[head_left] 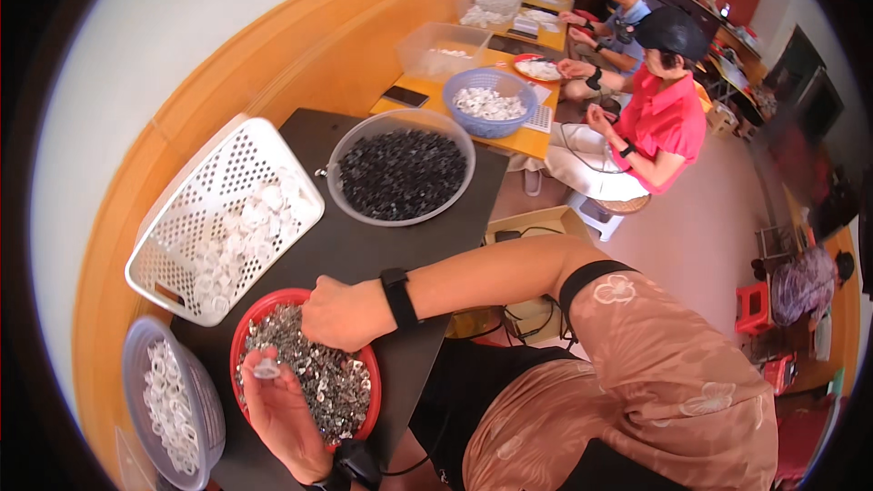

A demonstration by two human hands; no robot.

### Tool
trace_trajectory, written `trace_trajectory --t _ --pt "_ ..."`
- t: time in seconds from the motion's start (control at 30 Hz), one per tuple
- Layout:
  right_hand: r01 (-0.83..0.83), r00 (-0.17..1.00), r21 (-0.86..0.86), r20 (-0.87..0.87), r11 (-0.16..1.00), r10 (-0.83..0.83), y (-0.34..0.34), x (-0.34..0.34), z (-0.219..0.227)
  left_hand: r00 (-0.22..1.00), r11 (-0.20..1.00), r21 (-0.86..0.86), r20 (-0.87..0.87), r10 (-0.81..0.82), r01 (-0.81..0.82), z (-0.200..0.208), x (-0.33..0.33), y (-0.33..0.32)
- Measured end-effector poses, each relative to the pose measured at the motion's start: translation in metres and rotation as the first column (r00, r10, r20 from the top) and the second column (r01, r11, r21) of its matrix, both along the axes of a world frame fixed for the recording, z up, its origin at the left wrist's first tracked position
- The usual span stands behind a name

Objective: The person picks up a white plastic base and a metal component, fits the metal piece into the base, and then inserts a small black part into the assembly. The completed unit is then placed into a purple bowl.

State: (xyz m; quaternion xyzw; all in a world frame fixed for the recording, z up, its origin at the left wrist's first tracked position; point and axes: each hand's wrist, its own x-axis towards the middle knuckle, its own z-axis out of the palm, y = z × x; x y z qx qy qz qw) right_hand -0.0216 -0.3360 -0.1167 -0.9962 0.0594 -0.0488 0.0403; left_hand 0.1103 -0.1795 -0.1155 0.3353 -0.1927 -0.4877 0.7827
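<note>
My left hand [284, 414] is over the near side of a red bowl [376, 382], its fingers curled round a small whitish plastic piece [265, 368] at the fingertips. Small silvery metal parts [332, 386] fill the bowl. My right hand [348, 314] reaches over the bowl's far side with bent fingers down at the metal parts. Its fingertips are hidden, so whatever it pinches does not show.
Around the red bowl stand a white perforated basket [173, 209] of white pieces, a lavender basket [211, 400] of white rings, and a clear bowl [468, 164] of black parts. Two people sit at yellow tables [523, 141] beyond. An open cardboard box [536, 218] stands beside the dark table [314, 141].
</note>
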Motion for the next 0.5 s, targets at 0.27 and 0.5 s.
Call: trace_trajectory --t 0.27,0.5 --pt "0.018 1.000 0.054 0.022 0.998 -0.019 -0.005 -0.007 0.001 0.999 0.998 0.058 0.026 0.027 -0.028 0.004 -0.007 -0.006" --pt "-0.019 0.956 0.543 0.257 0.839 -0.144 -0.012 -0.004 0.035 0.989 0.996 0.070 0.141 0.040 -0.050 0.002 -0.004 -0.002"
